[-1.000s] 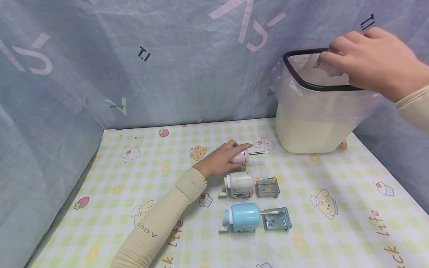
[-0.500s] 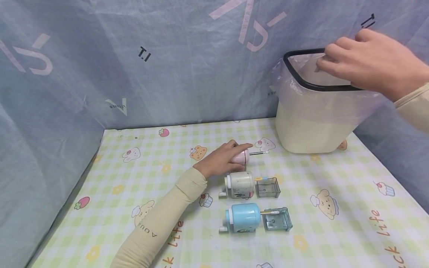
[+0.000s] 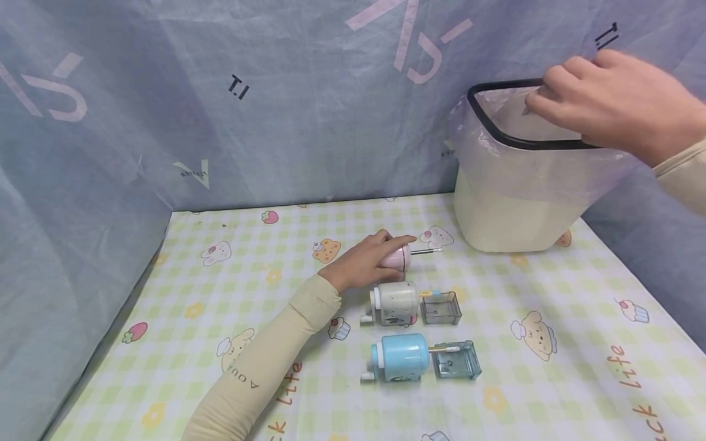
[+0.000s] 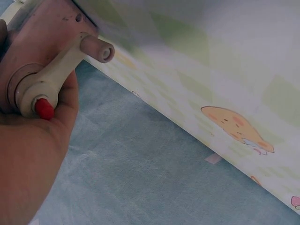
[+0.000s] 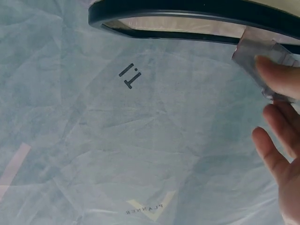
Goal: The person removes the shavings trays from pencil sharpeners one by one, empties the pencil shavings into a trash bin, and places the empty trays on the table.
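Observation:
My left hand (image 3: 361, 262) grips a pink pencil sharpener (image 3: 398, 260) on the table, a dark pencil (image 3: 426, 251) sticking out of its right end. The sharpener's crank (image 4: 61, 65) with a red centre shows in the left wrist view. High on the right, my right hand (image 3: 623, 104) pinches a clear shavings drawer (image 5: 255, 54) between thumb and fingers over the bin (image 3: 507, 208). Most of that drawer is hidden behind the fingers in the head view. Nearer stand a grey-white sharpener (image 3: 398, 303) and a blue sharpener (image 3: 404, 357), each with a pencil in it.
A grey drawer (image 3: 441, 309) and a blue-tinted drawer (image 3: 458, 361) lie to the right of their sharpeners. The bin has a black rim (image 3: 524, 144) and a clear liner. A checked cloth (image 3: 231, 306) covers the table; blue-grey fabric (image 3: 265, 122) hangs behind.
My right hand has turned and shifted slightly above the bin, so less of the drawer shows below the fingers. The left hand stays on the pink sharpener.

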